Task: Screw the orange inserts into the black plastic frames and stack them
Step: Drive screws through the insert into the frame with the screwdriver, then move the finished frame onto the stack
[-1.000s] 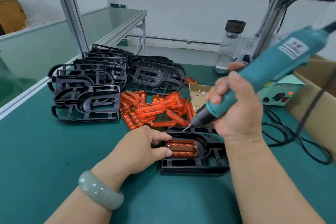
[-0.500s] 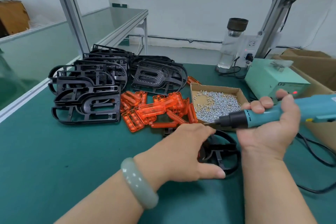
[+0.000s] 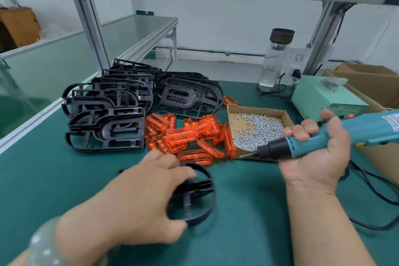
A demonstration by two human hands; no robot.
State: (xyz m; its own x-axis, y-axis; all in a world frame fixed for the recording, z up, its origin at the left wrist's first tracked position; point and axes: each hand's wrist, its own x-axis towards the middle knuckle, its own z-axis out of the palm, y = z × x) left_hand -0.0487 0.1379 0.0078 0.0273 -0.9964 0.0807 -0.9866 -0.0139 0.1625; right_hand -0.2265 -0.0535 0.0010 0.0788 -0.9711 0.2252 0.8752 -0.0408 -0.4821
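Grasps black frame [image 3: 195,189] near the table's [image 3: 54,179] front edge with left hand [image 3: 140,198], nearer than right hand [image 3: 317,157], clenched round screwdriver [image 3: 302,144], to the frame stack [image 3: 108,129] toward the far-left corner.

Two hands: left hand [image 3: 138,196], right hand [image 3: 315,157]. One electric screwdriver [image 3: 323,138] gripped in the right. One black frame [image 3: 200,196] held by the left. Beyond its fingertips, roughly eight more as stacked frames [image 3: 108,127] (too overlapped for an exact tally). Over a dozen orange inserts [image 3: 190,136]. One screw tray [image 3: 254,108] just beyond the right hand, screws [image 3: 259,129] beyond counting. Farther off, one bottle [image 3: 274,60], one power box [image 3: 319,97].
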